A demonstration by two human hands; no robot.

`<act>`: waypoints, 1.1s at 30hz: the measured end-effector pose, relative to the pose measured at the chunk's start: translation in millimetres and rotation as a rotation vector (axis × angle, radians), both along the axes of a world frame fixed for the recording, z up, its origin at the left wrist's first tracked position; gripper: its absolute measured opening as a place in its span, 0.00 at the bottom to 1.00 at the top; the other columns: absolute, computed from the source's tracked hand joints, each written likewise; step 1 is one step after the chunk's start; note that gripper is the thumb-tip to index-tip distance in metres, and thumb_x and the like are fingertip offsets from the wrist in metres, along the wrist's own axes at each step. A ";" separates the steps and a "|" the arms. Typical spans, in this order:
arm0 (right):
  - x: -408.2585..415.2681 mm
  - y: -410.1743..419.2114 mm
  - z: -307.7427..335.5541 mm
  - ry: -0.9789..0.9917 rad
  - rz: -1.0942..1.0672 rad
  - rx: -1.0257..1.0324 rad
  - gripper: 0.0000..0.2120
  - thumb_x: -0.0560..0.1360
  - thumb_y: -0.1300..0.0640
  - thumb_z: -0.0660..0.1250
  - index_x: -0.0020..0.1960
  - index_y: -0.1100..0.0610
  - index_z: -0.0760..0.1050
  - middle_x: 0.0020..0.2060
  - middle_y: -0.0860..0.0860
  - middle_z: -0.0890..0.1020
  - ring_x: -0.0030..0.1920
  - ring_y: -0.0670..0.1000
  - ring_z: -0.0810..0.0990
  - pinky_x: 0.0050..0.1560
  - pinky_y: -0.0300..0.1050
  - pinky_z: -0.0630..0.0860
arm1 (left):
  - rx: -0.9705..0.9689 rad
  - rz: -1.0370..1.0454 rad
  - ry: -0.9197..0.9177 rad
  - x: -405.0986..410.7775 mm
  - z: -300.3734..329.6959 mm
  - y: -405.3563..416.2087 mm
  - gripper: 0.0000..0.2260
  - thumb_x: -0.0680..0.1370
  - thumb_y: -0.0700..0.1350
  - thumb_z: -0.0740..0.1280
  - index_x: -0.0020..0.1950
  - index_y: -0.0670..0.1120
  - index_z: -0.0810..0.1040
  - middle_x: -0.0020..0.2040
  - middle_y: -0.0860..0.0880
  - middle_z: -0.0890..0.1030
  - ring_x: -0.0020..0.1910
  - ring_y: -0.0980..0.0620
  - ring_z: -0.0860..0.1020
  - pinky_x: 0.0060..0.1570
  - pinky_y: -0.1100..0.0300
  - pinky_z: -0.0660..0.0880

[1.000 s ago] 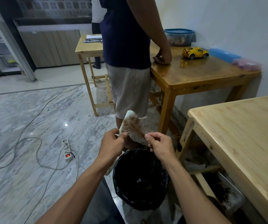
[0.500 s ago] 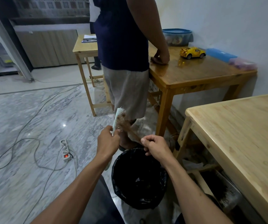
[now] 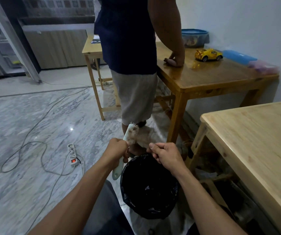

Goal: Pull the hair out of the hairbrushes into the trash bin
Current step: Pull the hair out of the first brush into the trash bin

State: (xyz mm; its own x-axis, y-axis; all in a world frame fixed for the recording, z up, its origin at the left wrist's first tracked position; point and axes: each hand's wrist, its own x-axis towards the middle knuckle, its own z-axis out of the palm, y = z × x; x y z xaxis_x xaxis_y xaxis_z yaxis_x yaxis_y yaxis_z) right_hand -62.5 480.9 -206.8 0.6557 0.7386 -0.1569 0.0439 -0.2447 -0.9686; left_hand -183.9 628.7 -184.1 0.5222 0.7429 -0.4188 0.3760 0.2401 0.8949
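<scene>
We hold the hairbrush (image 3: 131,135) in our left hand (image 3: 117,149), fingers wrapped round its pale handle, the bristled head tilted up and away from us. Our right hand (image 3: 166,156) pinches a tuft of brown hair (image 3: 142,139) that stretches from the bristles toward the fingertips. So both grips are clenched on something: the left on the brush, the right on the hair.

Both hands hover just above the far rim of the trash bin (image 3: 131,197), which stands on the marble floor (image 3: 26,124) between our knees, lined with a black bag. The tuft is not yet over the opening's middle, and it looks joined to the bristles at its far end.

We judge the task partly done. The upper bristles look bare, while a mat of hair clings low on the brush head beside our left hand. Something lies in the bottom of the bin, but the bag is too dark to tell whether it is hair. What remains is to free this tuft, let it fall into the bin, and strip the rest. We see only 1 brush here, so we cannot tell whether others wait.

A second person (image 3: 128,48) stands close beyond the bin, leaning on a table (image 3: 212,78).
</scene>
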 end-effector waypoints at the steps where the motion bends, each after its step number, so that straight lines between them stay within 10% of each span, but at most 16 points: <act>1: -1.4 -1.8 2.7 -0.024 -0.001 0.005 0.16 0.81 0.51 0.69 0.42 0.61 0.86 0.26 0.47 0.77 0.27 0.44 0.73 0.32 0.39 0.69 | -0.047 0.049 -0.010 -0.4 -3.1 6.0 0.07 0.79 0.33 0.61 0.41 0.38 0.73 0.32 0.43 0.70 0.23 0.50 0.64 0.27 0.59 0.61; 5: 16.2 -18.4 22.9 0.012 -0.151 0.104 0.16 0.81 0.54 0.69 0.38 0.59 0.85 0.25 0.49 0.75 0.25 0.45 0.71 0.28 0.37 0.66 | -0.110 0.248 0.010 -21.0 -22.7 35.3 0.04 0.79 0.32 0.57 0.49 0.39 0.70 0.31 0.44 0.67 0.25 0.50 0.62 0.24 0.62 0.60; 11: 29.0 -21.1 23.7 -0.143 0.036 -0.165 0.14 0.82 0.50 0.67 0.44 0.54 0.87 0.27 0.44 0.79 0.28 0.43 0.76 0.34 0.39 0.71 | -0.072 0.001 -0.045 -25.9 -28.2 16.0 0.08 0.83 0.37 0.61 0.47 0.36 0.75 0.34 0.42 0.71 0.24 0.50 0.66 0.26 0.59 0.62; 15: 22.9 -14.3 6.5 -0.294 0.229 -0.473 0.18 0.79 0.45 0.68 0.65 0.52 0.82 0.56 0.48 0.85 0.58 0.51 0.82 0.55 0.44 0.75 | -0.008 -0.100 -0.107 -12.9 -10.1 2.1 0.07 0.82 0.38 0.62 0.45 0.38 0.75 0.35 0.41 0.72 0.23 0.51 0.67 0.26 0.60 0.61; 19: 15.1 -8.6 6.6 -0.149 0.140 -0.271 0.41 0.68 0.41 0.70 0.79 0.50 0.67 0.76 0.51 0.70 0.73 0.52 0.72 0.72 0.51 0.71 | 0.138 -0.214 -0.102 -13.6 0.9 -1.4 0.06 0.82 0.39 0.63 0.47 0.40 0.76 0.38 0.41 0.72 0.24 0.52 0.66 0.26 0.61 0.60; 28: 16.3 4.7 24.0 0.158 0.046 0.217 0.07 0.81 0.51 0.69 0.57 0.48 0.82 0.43 0.48 0.87 0.40 0.48 0.84 0.40 0.46 0.79 | 0.486 -0.392 -0.048 -12.7 17.5 -14.8 0.02 0.82 0.44 0.65 0.53 0.47 0.76 0.36 0.51 0.80 0.25 0.61 0.74 0.28 0.63 0.68; 33: 14.4 7.5 12.1 -0.013 -0.182 0.149 0.10 0.79 0.55 0.73 0.40 0.56 0.85 0.27 0.46 0.81 0.27 0.44 0.75 0.30 0.36 0.73 | 0.777 -0.317 0.029 -13.1 18.5 -11.8 0.02 0.82 0.44 0.65 0.49 0.47 0.75 0.37 0.46 0.81 0.33 0.50 0.76 0.37 0.47 0.74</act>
